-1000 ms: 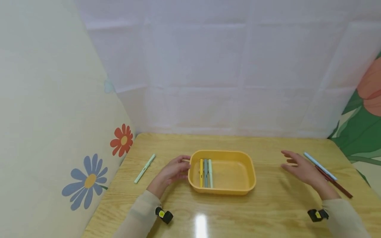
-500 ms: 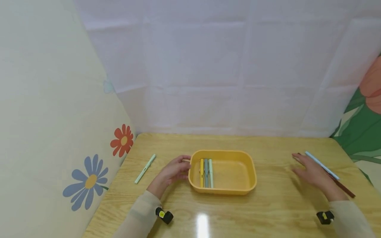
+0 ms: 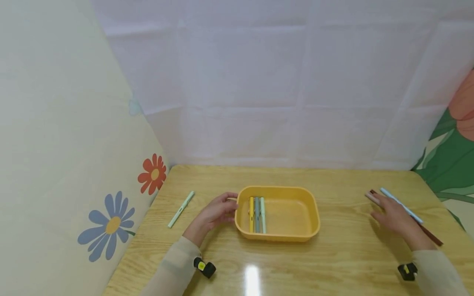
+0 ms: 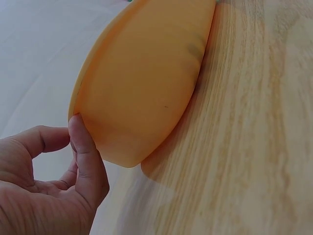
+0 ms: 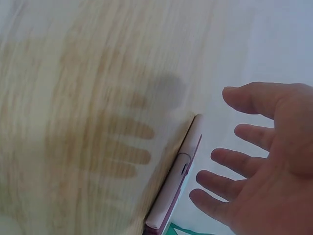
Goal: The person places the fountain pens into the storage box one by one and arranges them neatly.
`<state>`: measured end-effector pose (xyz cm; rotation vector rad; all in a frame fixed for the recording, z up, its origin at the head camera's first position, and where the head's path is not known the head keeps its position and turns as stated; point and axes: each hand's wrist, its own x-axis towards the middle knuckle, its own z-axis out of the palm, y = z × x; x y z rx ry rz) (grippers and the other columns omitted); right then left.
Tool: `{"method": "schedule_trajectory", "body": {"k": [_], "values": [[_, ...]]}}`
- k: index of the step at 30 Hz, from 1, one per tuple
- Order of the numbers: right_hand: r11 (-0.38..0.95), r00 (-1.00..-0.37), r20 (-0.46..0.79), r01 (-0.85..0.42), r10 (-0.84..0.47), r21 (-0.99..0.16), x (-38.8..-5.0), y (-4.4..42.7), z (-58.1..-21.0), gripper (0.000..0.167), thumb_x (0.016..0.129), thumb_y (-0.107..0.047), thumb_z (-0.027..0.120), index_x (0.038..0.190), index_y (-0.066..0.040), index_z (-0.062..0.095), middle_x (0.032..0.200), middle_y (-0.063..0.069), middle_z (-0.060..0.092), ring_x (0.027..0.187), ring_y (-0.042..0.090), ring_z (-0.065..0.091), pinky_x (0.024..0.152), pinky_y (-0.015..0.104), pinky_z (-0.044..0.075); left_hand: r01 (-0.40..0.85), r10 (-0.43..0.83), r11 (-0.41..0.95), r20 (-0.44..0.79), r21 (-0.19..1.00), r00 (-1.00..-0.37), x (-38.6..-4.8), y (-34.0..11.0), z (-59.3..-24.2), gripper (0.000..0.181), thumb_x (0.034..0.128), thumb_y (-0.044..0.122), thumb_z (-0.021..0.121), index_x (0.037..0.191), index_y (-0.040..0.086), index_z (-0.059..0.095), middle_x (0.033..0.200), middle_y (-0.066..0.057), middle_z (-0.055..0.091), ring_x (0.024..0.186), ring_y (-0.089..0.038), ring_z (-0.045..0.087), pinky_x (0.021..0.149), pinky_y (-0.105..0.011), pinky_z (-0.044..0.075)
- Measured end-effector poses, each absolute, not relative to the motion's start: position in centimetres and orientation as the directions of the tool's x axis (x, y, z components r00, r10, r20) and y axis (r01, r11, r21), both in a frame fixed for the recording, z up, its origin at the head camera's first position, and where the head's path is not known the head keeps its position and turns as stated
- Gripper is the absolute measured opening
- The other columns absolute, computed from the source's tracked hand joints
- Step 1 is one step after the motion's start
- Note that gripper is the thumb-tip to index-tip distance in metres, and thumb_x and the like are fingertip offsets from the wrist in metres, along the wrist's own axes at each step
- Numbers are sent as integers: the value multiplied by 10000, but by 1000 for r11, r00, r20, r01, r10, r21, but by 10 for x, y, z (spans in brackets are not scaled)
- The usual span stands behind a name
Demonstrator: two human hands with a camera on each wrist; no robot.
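A yellow tray (image 3: 296,235) stands mid-table with a yellow pen (image 3: 251,216), a grey-blue pen (image 3: 257,216) and a pale green pen (image 3: 263,216) side by side in its left part. My left hand (image 3: 218,211) pinches the tray's left rim between thumb and finger. At the right, my right hand (image 3: 393,216) hovers over a group of pens, fingers spread and apart from them in the right wrist view. Beneath it lie a pinkish pen (image 5: 175,181) and a dark red pen (image 3: 430,235), both partly hidden in the head view. Just beyond is a light blue pen (image 3: 403,206).
Another pale green pen (image 3: 181,209) lies on the wooden table (image 3: 333,267) to the left of my left hand. A white cloth (image 3: 244,90) hangs behind the table's back edge, and flower-patterned walls (image 3: 111,164) stand at both sides.
My right hand has moved rightward and lower over the pens, and the pinkish pen's end now shows beyond its fingers. The left hand stays at the tray.
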<state>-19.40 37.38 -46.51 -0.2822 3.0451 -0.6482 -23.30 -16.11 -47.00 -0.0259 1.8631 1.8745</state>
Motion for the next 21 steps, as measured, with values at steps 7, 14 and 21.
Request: {"method": "schedule_trajectory", "body": {"k": [7,14,21], "values": [[915,-985,42,-172,-169,-366,-194,379,-467,644,902,-80,669,1391,225,382,1315,510,401,1183,675,393,958,747,366,-355,332,49,-351,934,-876,-233,-161,-470,512,953,73,585,1433,13,416,1100,-85,642,885,-146,644,688,-278,574],[917,-985,39,-170,-168,-361,-197,384,-472,631,907,-90,666,1365,240,382,1284,521,414,1162,680,407,951,738,378,-359,329,44,-353,932,-876,-234,-160,-471,504,950,69,587,1422,13,420,1068,-65,643,875,-144,646,673,-275,574],[915,-987,32,-158,-157,-372,-200,387,-473,607,891,-77,663,1336,242,403,1243,524,437,1144,680,417,950,727,387,-359,328,46,-353,932,-876,-234,-159,-471,500,950,71,585,1420,20,421,1070,-66,641,874,-142,643,665,-268,571]]}}
